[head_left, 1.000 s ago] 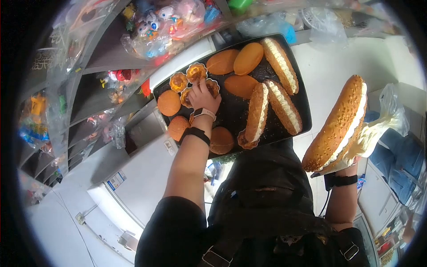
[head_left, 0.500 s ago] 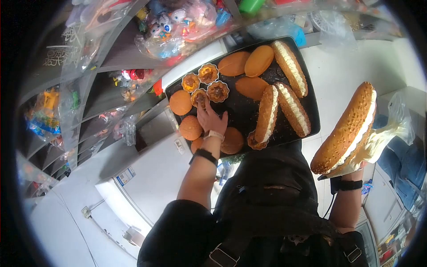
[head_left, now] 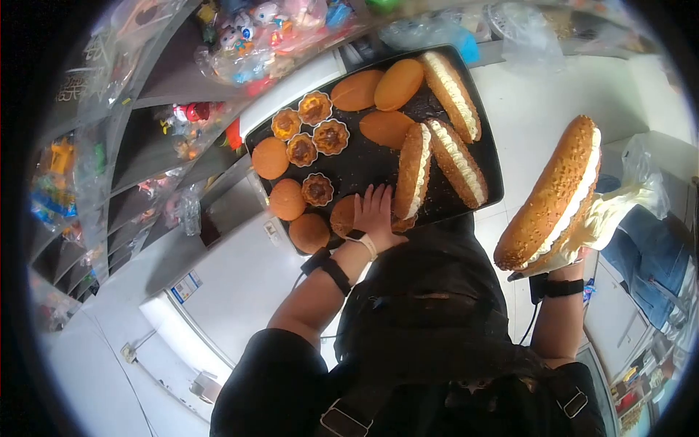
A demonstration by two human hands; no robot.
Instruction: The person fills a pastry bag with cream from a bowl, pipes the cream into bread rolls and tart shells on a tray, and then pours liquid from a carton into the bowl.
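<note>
My left hand, fingers spread and palm down, is at the near edge of a black baking tray. It partly covers a round brown bun and is beside a small tart and a cream-filled roll. My right hand is mostly hidden behind a large cream-filled roll, which it holds up right of the tray. Crumpled pale wrapping hangs beside that roll. A single fluted tart sits left of my left hand; several more tarts are grouped farther back.
Smooth oval buns and more cream rolls occupy the tray's far right. Round buns line its left side. Shelves hold bagged toys beyond it, and a white appliance stands lower left.
My left hand has moved from the tart group rightward and toward my body, its fingers spreading. The single tart now shows where the hand was. My right hand still holds the roll.
</note>
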